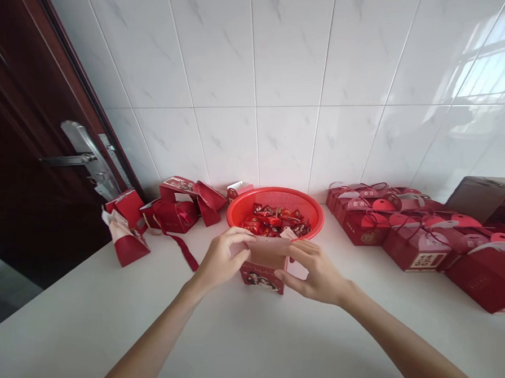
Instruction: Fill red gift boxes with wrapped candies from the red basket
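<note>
A small red paper box (264, 276) with printed figures on its front stands upright on the white table, its pale inner side showing at the open top. My left hand (224, 256) pinches the box's upper left edge between thumb and fingers. On the other side, my right hand (313, 271) has its fingers on the upper right edge, the thumb near the front face. Just behind the box sits a red plastic basket (316, 219) holding several wrapped sweets (272, 219).
Closed red gift boxes (365, 227) stand in rows at the right, beside a brown carton (476, 198). Several red boxes (177, 214) and a red ribbon (184, 252) lie at the left. A tiled wall runs behind, with a dark door (40, 116) at the left.
</note>
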Demonstrator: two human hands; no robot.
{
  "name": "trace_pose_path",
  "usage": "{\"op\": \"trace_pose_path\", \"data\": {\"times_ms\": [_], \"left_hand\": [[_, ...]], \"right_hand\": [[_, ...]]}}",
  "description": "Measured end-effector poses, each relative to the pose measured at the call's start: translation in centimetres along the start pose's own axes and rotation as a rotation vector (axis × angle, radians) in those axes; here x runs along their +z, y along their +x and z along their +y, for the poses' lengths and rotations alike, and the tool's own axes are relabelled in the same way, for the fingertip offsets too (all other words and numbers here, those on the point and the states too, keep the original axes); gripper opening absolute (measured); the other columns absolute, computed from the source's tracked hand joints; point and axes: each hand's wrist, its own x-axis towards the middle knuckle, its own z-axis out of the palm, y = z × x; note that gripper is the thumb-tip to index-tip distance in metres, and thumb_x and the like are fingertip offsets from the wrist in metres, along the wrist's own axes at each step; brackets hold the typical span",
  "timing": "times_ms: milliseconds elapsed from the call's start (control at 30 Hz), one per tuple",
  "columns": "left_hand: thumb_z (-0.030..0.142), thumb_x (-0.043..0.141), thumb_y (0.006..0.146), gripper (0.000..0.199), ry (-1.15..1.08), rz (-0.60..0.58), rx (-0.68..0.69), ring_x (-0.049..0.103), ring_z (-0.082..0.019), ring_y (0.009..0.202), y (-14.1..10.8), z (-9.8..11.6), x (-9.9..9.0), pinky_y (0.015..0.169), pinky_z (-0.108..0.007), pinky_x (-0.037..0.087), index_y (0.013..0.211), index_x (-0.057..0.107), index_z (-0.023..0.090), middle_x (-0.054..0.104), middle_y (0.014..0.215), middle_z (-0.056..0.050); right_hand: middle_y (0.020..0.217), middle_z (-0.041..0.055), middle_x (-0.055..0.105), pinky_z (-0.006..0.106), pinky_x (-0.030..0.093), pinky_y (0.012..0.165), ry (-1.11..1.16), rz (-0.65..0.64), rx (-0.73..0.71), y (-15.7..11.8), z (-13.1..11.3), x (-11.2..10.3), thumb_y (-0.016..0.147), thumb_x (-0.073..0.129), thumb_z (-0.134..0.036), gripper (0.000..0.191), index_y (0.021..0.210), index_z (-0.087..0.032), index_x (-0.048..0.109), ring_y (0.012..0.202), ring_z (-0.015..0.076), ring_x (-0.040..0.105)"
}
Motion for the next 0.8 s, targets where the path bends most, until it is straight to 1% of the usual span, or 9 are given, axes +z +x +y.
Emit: {"op": "trace_pose_path", "data": {"times_ms": [100, 167, 300, 400, 467, 533, 633, 700, 800], "left_hand": [[0.018, 0.056, 0.077, 0.028, -0.066, -0.045, 0.011, 0.068, -0.024, 0.108, -0.2, 0.0, 0.2, 0.098, -0.037, 0.054, 0.094, 0.078, 0.022, 0.072, 0.113, -0.006], [0.023, 0.059, 0.082, 0.023, -0.107, -0.071, 0.008, 0.067, -0.024, 0.111, -0.4, 0.2, 0.3, 0.100, -0.037, 0.053, 0.095, 0.079, 0.025, 0.070, 0.116, -0.006], [0.037, 0.064, 0.088, 0.020, -0.183, -0.098, 0.012, 0.064, -0.024, 0.117, -0.5, 0.8, 0.3, 0.103, -0.037, 0.051, 0.094, 0.081, 0.028, 0.069, 0.119, -0.006], [0.041, 0.064, 0.089, 0.022, -0.243, -0.041, 0.014, 0.063, -0.024, 0.119, 0.3, 0.6, -0.2, 0.102, -0.036, 0.051, 0.094, 0.080, 0.027, 0.068, 0.122, -0.007], [0.043, 0.064, 0.088, 0.025, -0.255, 0.004, 0.017, 0.064, -0.025, 0.117, 1.8, -0.2, -0.5, 0.101, -0.035, 0.052, 0.094, 0.079, 0.025, 0.070, 0.120, -0.008], [0.043, 0.062, 0.088, 0.028, -0.230, -0.022, 0.011, 0.066, -0.025, 0.112, 4.0, -1.3, -0.7, 0.096, -0.034, 0.054, 0.096, 0.079, 0.022, 0.074, 0.113, -0.008], [0.038, 0.059, 0.087, 0.030, -0.112, -0.219, -0.028, 0.070, -0.024, 0.101, 8.0, -3.6, 0.1, 0.091, -0.033, 0.054, 0.099, 0.078, 0.020, 0.077, 0.106, -0.007], [0.030, 0.057, 0.083, 0.028, 0.036, -0.415, -0.070, 0.071, -0.023, 0.097, 10.4, -5.0, 1.3, 0.088, -0.031, 0.054, 0.097, 0.079, 0.020, 0.078, 0.105, -0.005], [0.023, 0.060, 0.075, 0.030, 0.353, -0.806, -0.130, 0.071, -0.023, 0.084, 13.1, -6.7, 3.4, 0.075, -0.028, 0.053, 0.099, 0.079, 0.023, 0.079, 0.094, -0.002]], "right_hand": [[0.086, 0.0055, 0.072, 0.030, 0.052, 0.073, 0.197, 0.020, 0.062, 1.3, 0.6, -1.5, 0.096, 0.059, -0.033, 0.017, 0.105, -0.019, 0.063, 0.076, 0.0167, 0.065], [0.093, 0.0066, 0.073, 0.029, 0.053, 0.073, 0.246, 0.093, 0.178, 2.6, 1.8, -2.4, 0.096, 0.057, -0.033, 0.016, 0.101, -0.020, 0.065, 0.079, 0.0166, 0.067], [0.088, 0.0043, 0.074, 0.029, 0.053, 0.072, 0.187, 0.180, 0.474, 5.5, 6.3, -2.5, 0.091, 0.058, -0.032, 0.016, 0.090, -0.019, 0.067, 0.076, 0.0165, 0.067], [0.091, 0.0053, 0.074, 0.029, 0.051, 0.074, 0.030, 0.025, 0.661, 6.9, 10.1, -0.9, 0.083, 0.063, -0.024, 0.010, 0.090, -0.018, 0.068, 0.080, 0.0182, 0.067], [0.098, 0.0077, 0.073, 0.028, 0.050, 0.073, -0.047, -0.156, 0.728, 7.3, 11.8, 0.4, 0.078, 0.068, -0.024, 0.021, 0.099, -0.018, 0.069, 0.087, 0.0211, 0.067], [0.102, 0.0079, 0.073, 0.027, 0.049, 0.071, -0.054, -0.312, 0.732, 7.4, 12.7, 1.5, 0.071, 0.076, -0.024, 0.038, 0.108, -0.019, 0.069, 0.092, 0.0231, 0.067], [0.095, 0.0038, 0.073, 0.025, 0.047, 0.063, 0.007, -0.547, 0.725, 7.2, 12.8, 2.4, 0.060, 0.081, -0.017, 0.061, 0.119, -0.025, 0.068, 0.084, 0.0217, 0.068], [0.089, 0.0020, 0.072, 0.023, 0.043, 0.055, 0.001, -0.608, 0.726, 7.1, 12.5, 2.5, 0.055, 0.079, -0.012, 0.066, 0.118, -0.027, 0.069, 0.076, 0.0198, 0.066], [0.070, -0.0021, 0.064, 0.022, 0.035, 0.047, -0.014, -0.554, 0.698, 6.9, 12.3, 2.5, 0.052, 0.073, -0.005, 0.040, 0.087, -0.023, 0.072, 0.062, 0.0155, 0.058]]}}
